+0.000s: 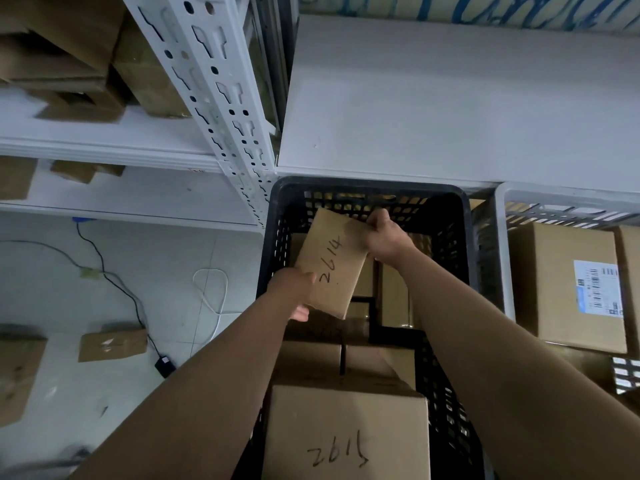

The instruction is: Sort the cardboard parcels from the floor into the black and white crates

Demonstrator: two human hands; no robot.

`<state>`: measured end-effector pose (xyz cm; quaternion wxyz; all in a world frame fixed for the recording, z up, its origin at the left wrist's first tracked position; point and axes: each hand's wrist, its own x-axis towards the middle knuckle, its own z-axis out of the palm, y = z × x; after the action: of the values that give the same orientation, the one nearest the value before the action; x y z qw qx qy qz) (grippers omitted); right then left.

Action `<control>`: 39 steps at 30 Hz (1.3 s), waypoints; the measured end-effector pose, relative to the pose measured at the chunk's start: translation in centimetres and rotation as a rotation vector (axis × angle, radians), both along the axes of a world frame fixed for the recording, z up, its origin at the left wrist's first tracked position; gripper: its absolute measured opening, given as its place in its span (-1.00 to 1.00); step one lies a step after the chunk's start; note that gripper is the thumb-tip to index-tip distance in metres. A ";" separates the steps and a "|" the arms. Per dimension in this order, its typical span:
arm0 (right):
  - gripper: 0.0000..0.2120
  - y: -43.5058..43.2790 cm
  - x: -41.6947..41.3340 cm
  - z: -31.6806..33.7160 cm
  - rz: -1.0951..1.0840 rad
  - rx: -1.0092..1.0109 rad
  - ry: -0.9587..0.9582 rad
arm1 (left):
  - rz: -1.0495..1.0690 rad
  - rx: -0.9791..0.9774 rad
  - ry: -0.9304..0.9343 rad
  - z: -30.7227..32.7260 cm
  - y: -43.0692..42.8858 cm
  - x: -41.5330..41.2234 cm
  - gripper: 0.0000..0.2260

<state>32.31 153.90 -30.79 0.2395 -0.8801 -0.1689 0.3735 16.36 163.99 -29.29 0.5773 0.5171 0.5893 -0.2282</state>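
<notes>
A flat cardboard parcel marked 2614 (333,261) hangs tilted over the far half of the black crate (277,216). My left hand (294,292) grips its near left corner, and my right hand (384,237) grips its far right edge. Several parcels lie in the black crate under it, among them a larger box marked 2615 (346,434) at the near end. The white crate (502,216) stands to the right with a labelled parcel (568,285) inside.
White metal shelving (214,98) with cardboard boxes rises on the left, and a white shelf board (450,98) runs behind the crates. On the floor at left lie loose parcels (112,344), cables and a black power adapter (165,365).
</notes>
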 end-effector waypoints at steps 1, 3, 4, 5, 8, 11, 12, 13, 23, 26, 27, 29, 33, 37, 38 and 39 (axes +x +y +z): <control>-0.56 -0.3 -0.1 0.1 0.013 -0.037 -0.056 | -0.002 0.040 -0.006 0.1 0.1 0.2 -0.65; -0.57 -1.4 -0.6 0.0 0.016 -0.070 -0.139 | -0.002 0.158 -0.004 0.3 0.1 0.8 -0.70; -0.55 -2.0 -0.8 -0.1 -0.003 -0.057 -0.149 | -0.003 0.212 -0.007 0.3 -0.1 1.1 -0.68; -0.55 -2.4 -1.0 -0.2 -0.028 -0.043 -0.149 | 0.005 0.259 -0.014 0.3 -0.4 1.3 -0.65; -0.60 -2.8 -1.3 -0.2 -0.037 0.002 -0.186 | 0.062 0.373 -0.034 0.7 -2.2 0.9 -0.56; -0.63 -2.9 -1.5 0.6 -0.124 0.036 -0.233 | 0.031 0.552 -0.107 0.6 -3.7 -0.3 -0.41; -0.62 -3.2 -1.5 0.9 -0.172 0.039 -0.242 | -0.010 0.636 -0.124 0.7 -3.9 -0.3 -0.38; -0.64 -3.6 -1.5 1.2 -0.215 0.025 -0.238 | -0.036 0.697 -0.137 0.8 -3.7 -0.1 -0.39; -0.76 -2.5 -3.1 -1.0 -0.323 -0.027 -0.025 | -0.414 0.706 -0.183 -1.1 1.7 3.7 -0.46; -0.75 -2.0 -2.3 -1.4 -0.346 -0.036 -0.025 | -0.539 0.736 -0.129 -2.1 2.2 4.2 -0.37; -0.75 -1.9 -2.1 -1.5 -0.357 -0.042 -0.010 | -0.557 0.751 -0.126 -2.4 2.3 4.4 -0.39; -0.77 -1.9 -1.8 -1.8 -0.381 -0.049 0.016 | -0.548 0.747 -0.128 -2.4 2.4 4.9 -0.47; -0.73 -1.9 -1.8 -1.2 -0.371 -0.070 0.046 | -0.519 0.802 -0.147 -2.2 2.3 5.2 -0.66; -0.66 -2.6 -2.7 0.7 -0.347 -0.103 0.070 | -0.572 0.880 -0.191 -1.1 1.7 4.2 -0.64; -0.64 -2.9 -3.0 1.4 -0.340 -0.104 0.078 | -0.585 0.870 -0.191 -0.5 1.4 3.9 -0.64; -0.63 -3.3 -3.3 2.2 -0.325 -0.102 0.083 | -0.587 0.843 -0.190 0.2 1.2 3.7 -0.64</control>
<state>28.98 150.61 -28.63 0.2584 -0.8907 0.0048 0.3739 20.04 165.18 -29.08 0.2815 0.8664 0.4056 -0.0754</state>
